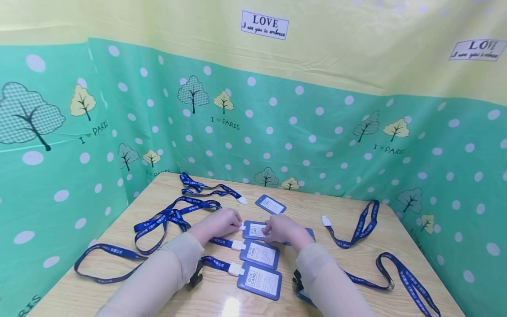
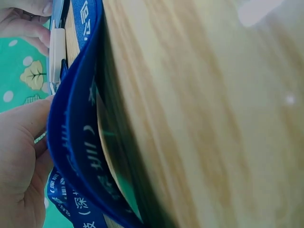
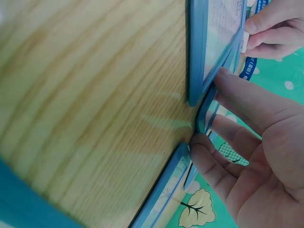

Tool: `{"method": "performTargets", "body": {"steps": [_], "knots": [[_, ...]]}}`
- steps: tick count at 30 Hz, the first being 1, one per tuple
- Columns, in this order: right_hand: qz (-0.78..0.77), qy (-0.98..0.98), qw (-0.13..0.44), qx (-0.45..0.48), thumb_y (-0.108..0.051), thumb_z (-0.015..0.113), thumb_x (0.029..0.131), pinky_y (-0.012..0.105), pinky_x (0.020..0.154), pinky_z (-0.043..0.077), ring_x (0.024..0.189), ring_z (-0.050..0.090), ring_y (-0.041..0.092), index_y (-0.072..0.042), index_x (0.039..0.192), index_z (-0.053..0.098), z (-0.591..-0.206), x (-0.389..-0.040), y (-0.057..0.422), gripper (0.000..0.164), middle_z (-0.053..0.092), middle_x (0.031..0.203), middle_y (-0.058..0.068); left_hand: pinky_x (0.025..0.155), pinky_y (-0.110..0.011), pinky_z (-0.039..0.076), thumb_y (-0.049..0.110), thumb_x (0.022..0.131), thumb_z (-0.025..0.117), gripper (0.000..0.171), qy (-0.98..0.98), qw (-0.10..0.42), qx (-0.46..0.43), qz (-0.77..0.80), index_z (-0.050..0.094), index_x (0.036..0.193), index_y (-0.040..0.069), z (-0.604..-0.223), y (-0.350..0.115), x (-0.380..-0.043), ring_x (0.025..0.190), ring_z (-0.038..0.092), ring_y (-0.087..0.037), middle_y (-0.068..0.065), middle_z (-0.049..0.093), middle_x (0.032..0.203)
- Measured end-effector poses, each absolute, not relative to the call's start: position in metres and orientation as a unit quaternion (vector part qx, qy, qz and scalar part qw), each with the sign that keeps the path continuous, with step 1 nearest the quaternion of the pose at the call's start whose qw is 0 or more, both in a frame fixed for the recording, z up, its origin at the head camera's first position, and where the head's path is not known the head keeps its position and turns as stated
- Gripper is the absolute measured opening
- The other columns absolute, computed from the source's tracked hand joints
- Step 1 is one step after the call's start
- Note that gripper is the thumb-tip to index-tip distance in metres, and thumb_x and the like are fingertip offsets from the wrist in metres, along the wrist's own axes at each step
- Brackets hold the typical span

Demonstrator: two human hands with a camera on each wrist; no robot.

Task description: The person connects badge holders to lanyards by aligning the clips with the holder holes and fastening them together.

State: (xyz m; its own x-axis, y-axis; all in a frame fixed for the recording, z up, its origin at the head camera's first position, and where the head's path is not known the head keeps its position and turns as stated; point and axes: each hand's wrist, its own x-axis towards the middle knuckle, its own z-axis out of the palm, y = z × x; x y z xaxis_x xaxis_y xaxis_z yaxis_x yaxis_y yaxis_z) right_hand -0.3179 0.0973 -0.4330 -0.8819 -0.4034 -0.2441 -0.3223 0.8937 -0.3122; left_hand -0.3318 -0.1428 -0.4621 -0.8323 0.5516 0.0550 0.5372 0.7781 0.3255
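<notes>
Above the table's middle row, my left hand (image 1: 223, 221) pinches a small white clip (image 1: 242, 227) at the left end of a blue ID card holder (image 1: 255, 230). My right hand (image 1: 283, 229) grips that holder's right end; in the right wrist view the thumb and fingers (image 3: 202, 142) are at its edge. Just nearer lie two more card holders, a middle one (image 1: 259, 254) and a front one (image 1: 259, 280), each joined to a navy lanyard by a white buckle. In the left wrist view a navy lanyard (image 2: 80, 137) loops past my left hand, partly covering it.
A loose card holder (image 1: 271, 204) lies behind my hands, and another (image 1: 310, 233) shows past my right hand. Lanyards lie at back left (image 1: 214, 191), left (image 1: 158, 224) and right (image 1: 358, 231). A patterned green curtain (image 1: 277, 145) borders the table.
</notes>
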Motion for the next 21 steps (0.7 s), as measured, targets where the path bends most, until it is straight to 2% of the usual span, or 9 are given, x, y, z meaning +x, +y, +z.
{"method": "performTargets", "body": {"steps": [5,12,21], "knots": [[-0.130,0.961,0.153,-0.191,-0.027,0.082,0.087,0.048,0.109,0.046,0.128,0.058,0.029,-0.022,0.116,0.078,-0.4335,-0.3191,0.0968,0.030,0.061,0.142,0.008,0.093,-0.034,0.056,0.014,0.091,0.078,0.010,0.943,0.020,0.286,0.168,0.081,0.100,0.014,-0.4618,-0.1415,-0.3323,0.103,0.068,-0.018,0.000,0.072,0.108],[-0.133,0.960,0.156,-0.188,-0.026,0.083,0.086,0.044,0.101,0.051,0.105,0.061,0.019,-0.022,0.115,0.079,-0.4355,-0.3209,0.0965,0.029,0.061,0.141,0.008,0.092,-0.033,0.057,0.014,0.090,0.079,0.011,0.944,0.022,0.284,0.168,0.081,0.100,0.013,-0.4611,-0.1399,-0.3314,0.101,0.068,-0.018,0.000,0.072,0.106],[-0.138,0.960,0.154,-0.187,-0.025,0.084,0.085,0.046,0.104,0.050,0.102,0.061,0.019,-0.021,0.114,0.079,-0.4343,-0.3214,0.0964,0.029,0.062,0.140,0.009,0.093,-0.034,0.056,0.016,0.091,0.078,0.009,0.948,0.033,0.268,0.169,0.081,0.099,0.016,-0.4595,-0.1389,-0.3315,0.102,0.067,-0.017,0.003,0.072,0.106]]}}
